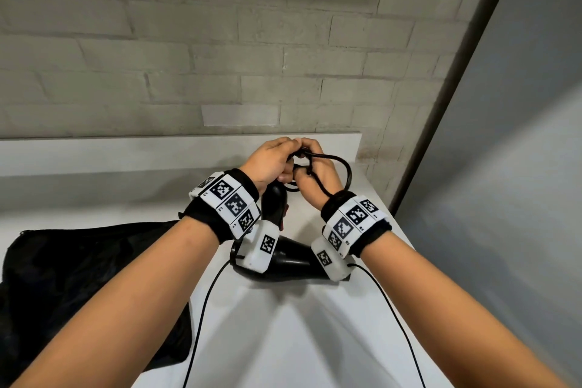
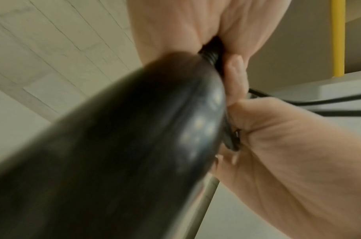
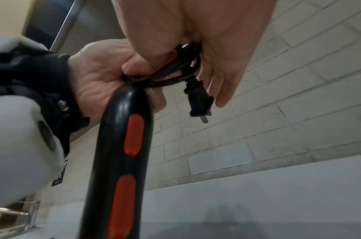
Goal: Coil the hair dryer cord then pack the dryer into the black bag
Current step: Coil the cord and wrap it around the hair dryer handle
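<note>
Left hand: fingers (image 3: 132, 66) are curling round the gathered cord at the butt of the dryer's handle; the left hand (image 1: 273, 164) is pinching the loops there and, it seems, steadying the handle end.
Right hand: the right hand (image 1: 318, 167) is meeting the left above the handle, with the cord running through it; in the right wrist view its lower fingers (image 3: 222, 87) are hanging fairly straight while the upper part is closing on the bundle.
Cord: the cord (image 1: 340, 164) is sitting mostly in small loops between the two hands, one larger loop bulging out to the right over the right wrist.
Plug: the plug (image 3: 200, 100) is dangling free just below the bundle, prongs down, beside the right hand's fingers.
Dryer: the hair dryer (image 1: 285, 253) is lying on the white table (image 1: 315, 340) under the wrists, handle with red buttons (image 3: 133, 134) pointing up toward the hands.
Bag: the black bag (image 1: 78, 277) is lying slack on the table to the left, apart from the dryer; whether its mouth is open I cannot tell.
Progress: coiling is looking nearly finished, with the loose loop and plug end not yet tucked in.
Remaining: securing the coil, then the whole packing step, since nothing is going into the bag yet.
</note>
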A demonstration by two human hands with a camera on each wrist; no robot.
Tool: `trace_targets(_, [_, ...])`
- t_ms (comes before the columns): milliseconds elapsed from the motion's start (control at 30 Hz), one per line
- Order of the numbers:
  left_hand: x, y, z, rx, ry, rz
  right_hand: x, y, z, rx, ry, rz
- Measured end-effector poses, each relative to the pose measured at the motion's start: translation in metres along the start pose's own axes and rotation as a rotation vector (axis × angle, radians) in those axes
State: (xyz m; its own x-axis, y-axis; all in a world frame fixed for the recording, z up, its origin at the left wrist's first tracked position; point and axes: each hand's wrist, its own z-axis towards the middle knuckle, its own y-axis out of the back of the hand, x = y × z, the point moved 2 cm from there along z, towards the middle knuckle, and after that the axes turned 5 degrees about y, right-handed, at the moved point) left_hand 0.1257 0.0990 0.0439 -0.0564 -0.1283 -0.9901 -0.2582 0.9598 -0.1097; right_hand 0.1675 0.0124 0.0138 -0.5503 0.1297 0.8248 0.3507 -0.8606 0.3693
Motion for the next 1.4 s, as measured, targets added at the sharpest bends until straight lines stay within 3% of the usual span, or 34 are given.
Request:
trace_targets(167, [-0.002, 0.010, 0.003, -0.060, 0.010, -0.030, -0.008, 0.004, 0.003, 0.191, -0.075, 0.023])
trace_targets(233, [-0.003, 0.014, 0.003, -0.084, 0.013, -0.045, -0.014, 0.007, -0.002, 0.283, -0.028, -0.091])
trace_targets(367, [-0.003, 0.023, 0.000, -0.121, 0.002, -0.073, -0.035, 0.026, -0.010, 0.474, -0.083, -0.452])
trace_targets(533, [-0.004, 0.030, -0.002, -0.146, 0.010, -0.037, -0.075, 0.063, -0.016, 0.486, -0.325, -0.710])
trace_targets(633, [-0.002, 0.021, -0.003, -0.106, 0.002, 0.024, -0.077, 0.063, -0.020, 0.549, -0.391, -0.791])
trace_targets(733, [-0.001, 0.012, -0.004, -0.068, -0.016, 0.056, -0.069, 0.052, -0.022, 0.569, -0.343, -0.683])
trace_targets(867, [-0.001, 0.006, -0.004, -0.044, -0.018, 0.080, -0.044, 0.033, -0.017, 0.506, -0.185, -0.256])
trace_targets(967, [-0.001, 0.004, -0.005, -0.041, -0.020, 0.089, -0.026, 0.023, -0.010, 0.471, -0.113, -0.078])
trace_targets(1233, [-0.003, 0.003, -0.007, -0.064, -0.024, 0.076, -0.026, 0.014, -0.007, 0.453, -0.057, 0.060])
trace_targets(1400, [-0.004, 0.003, -0.009, -0.036, 0.003, 0.064, -0.029, 0.013, -0.004, 0.337, -0.188, 0.085])
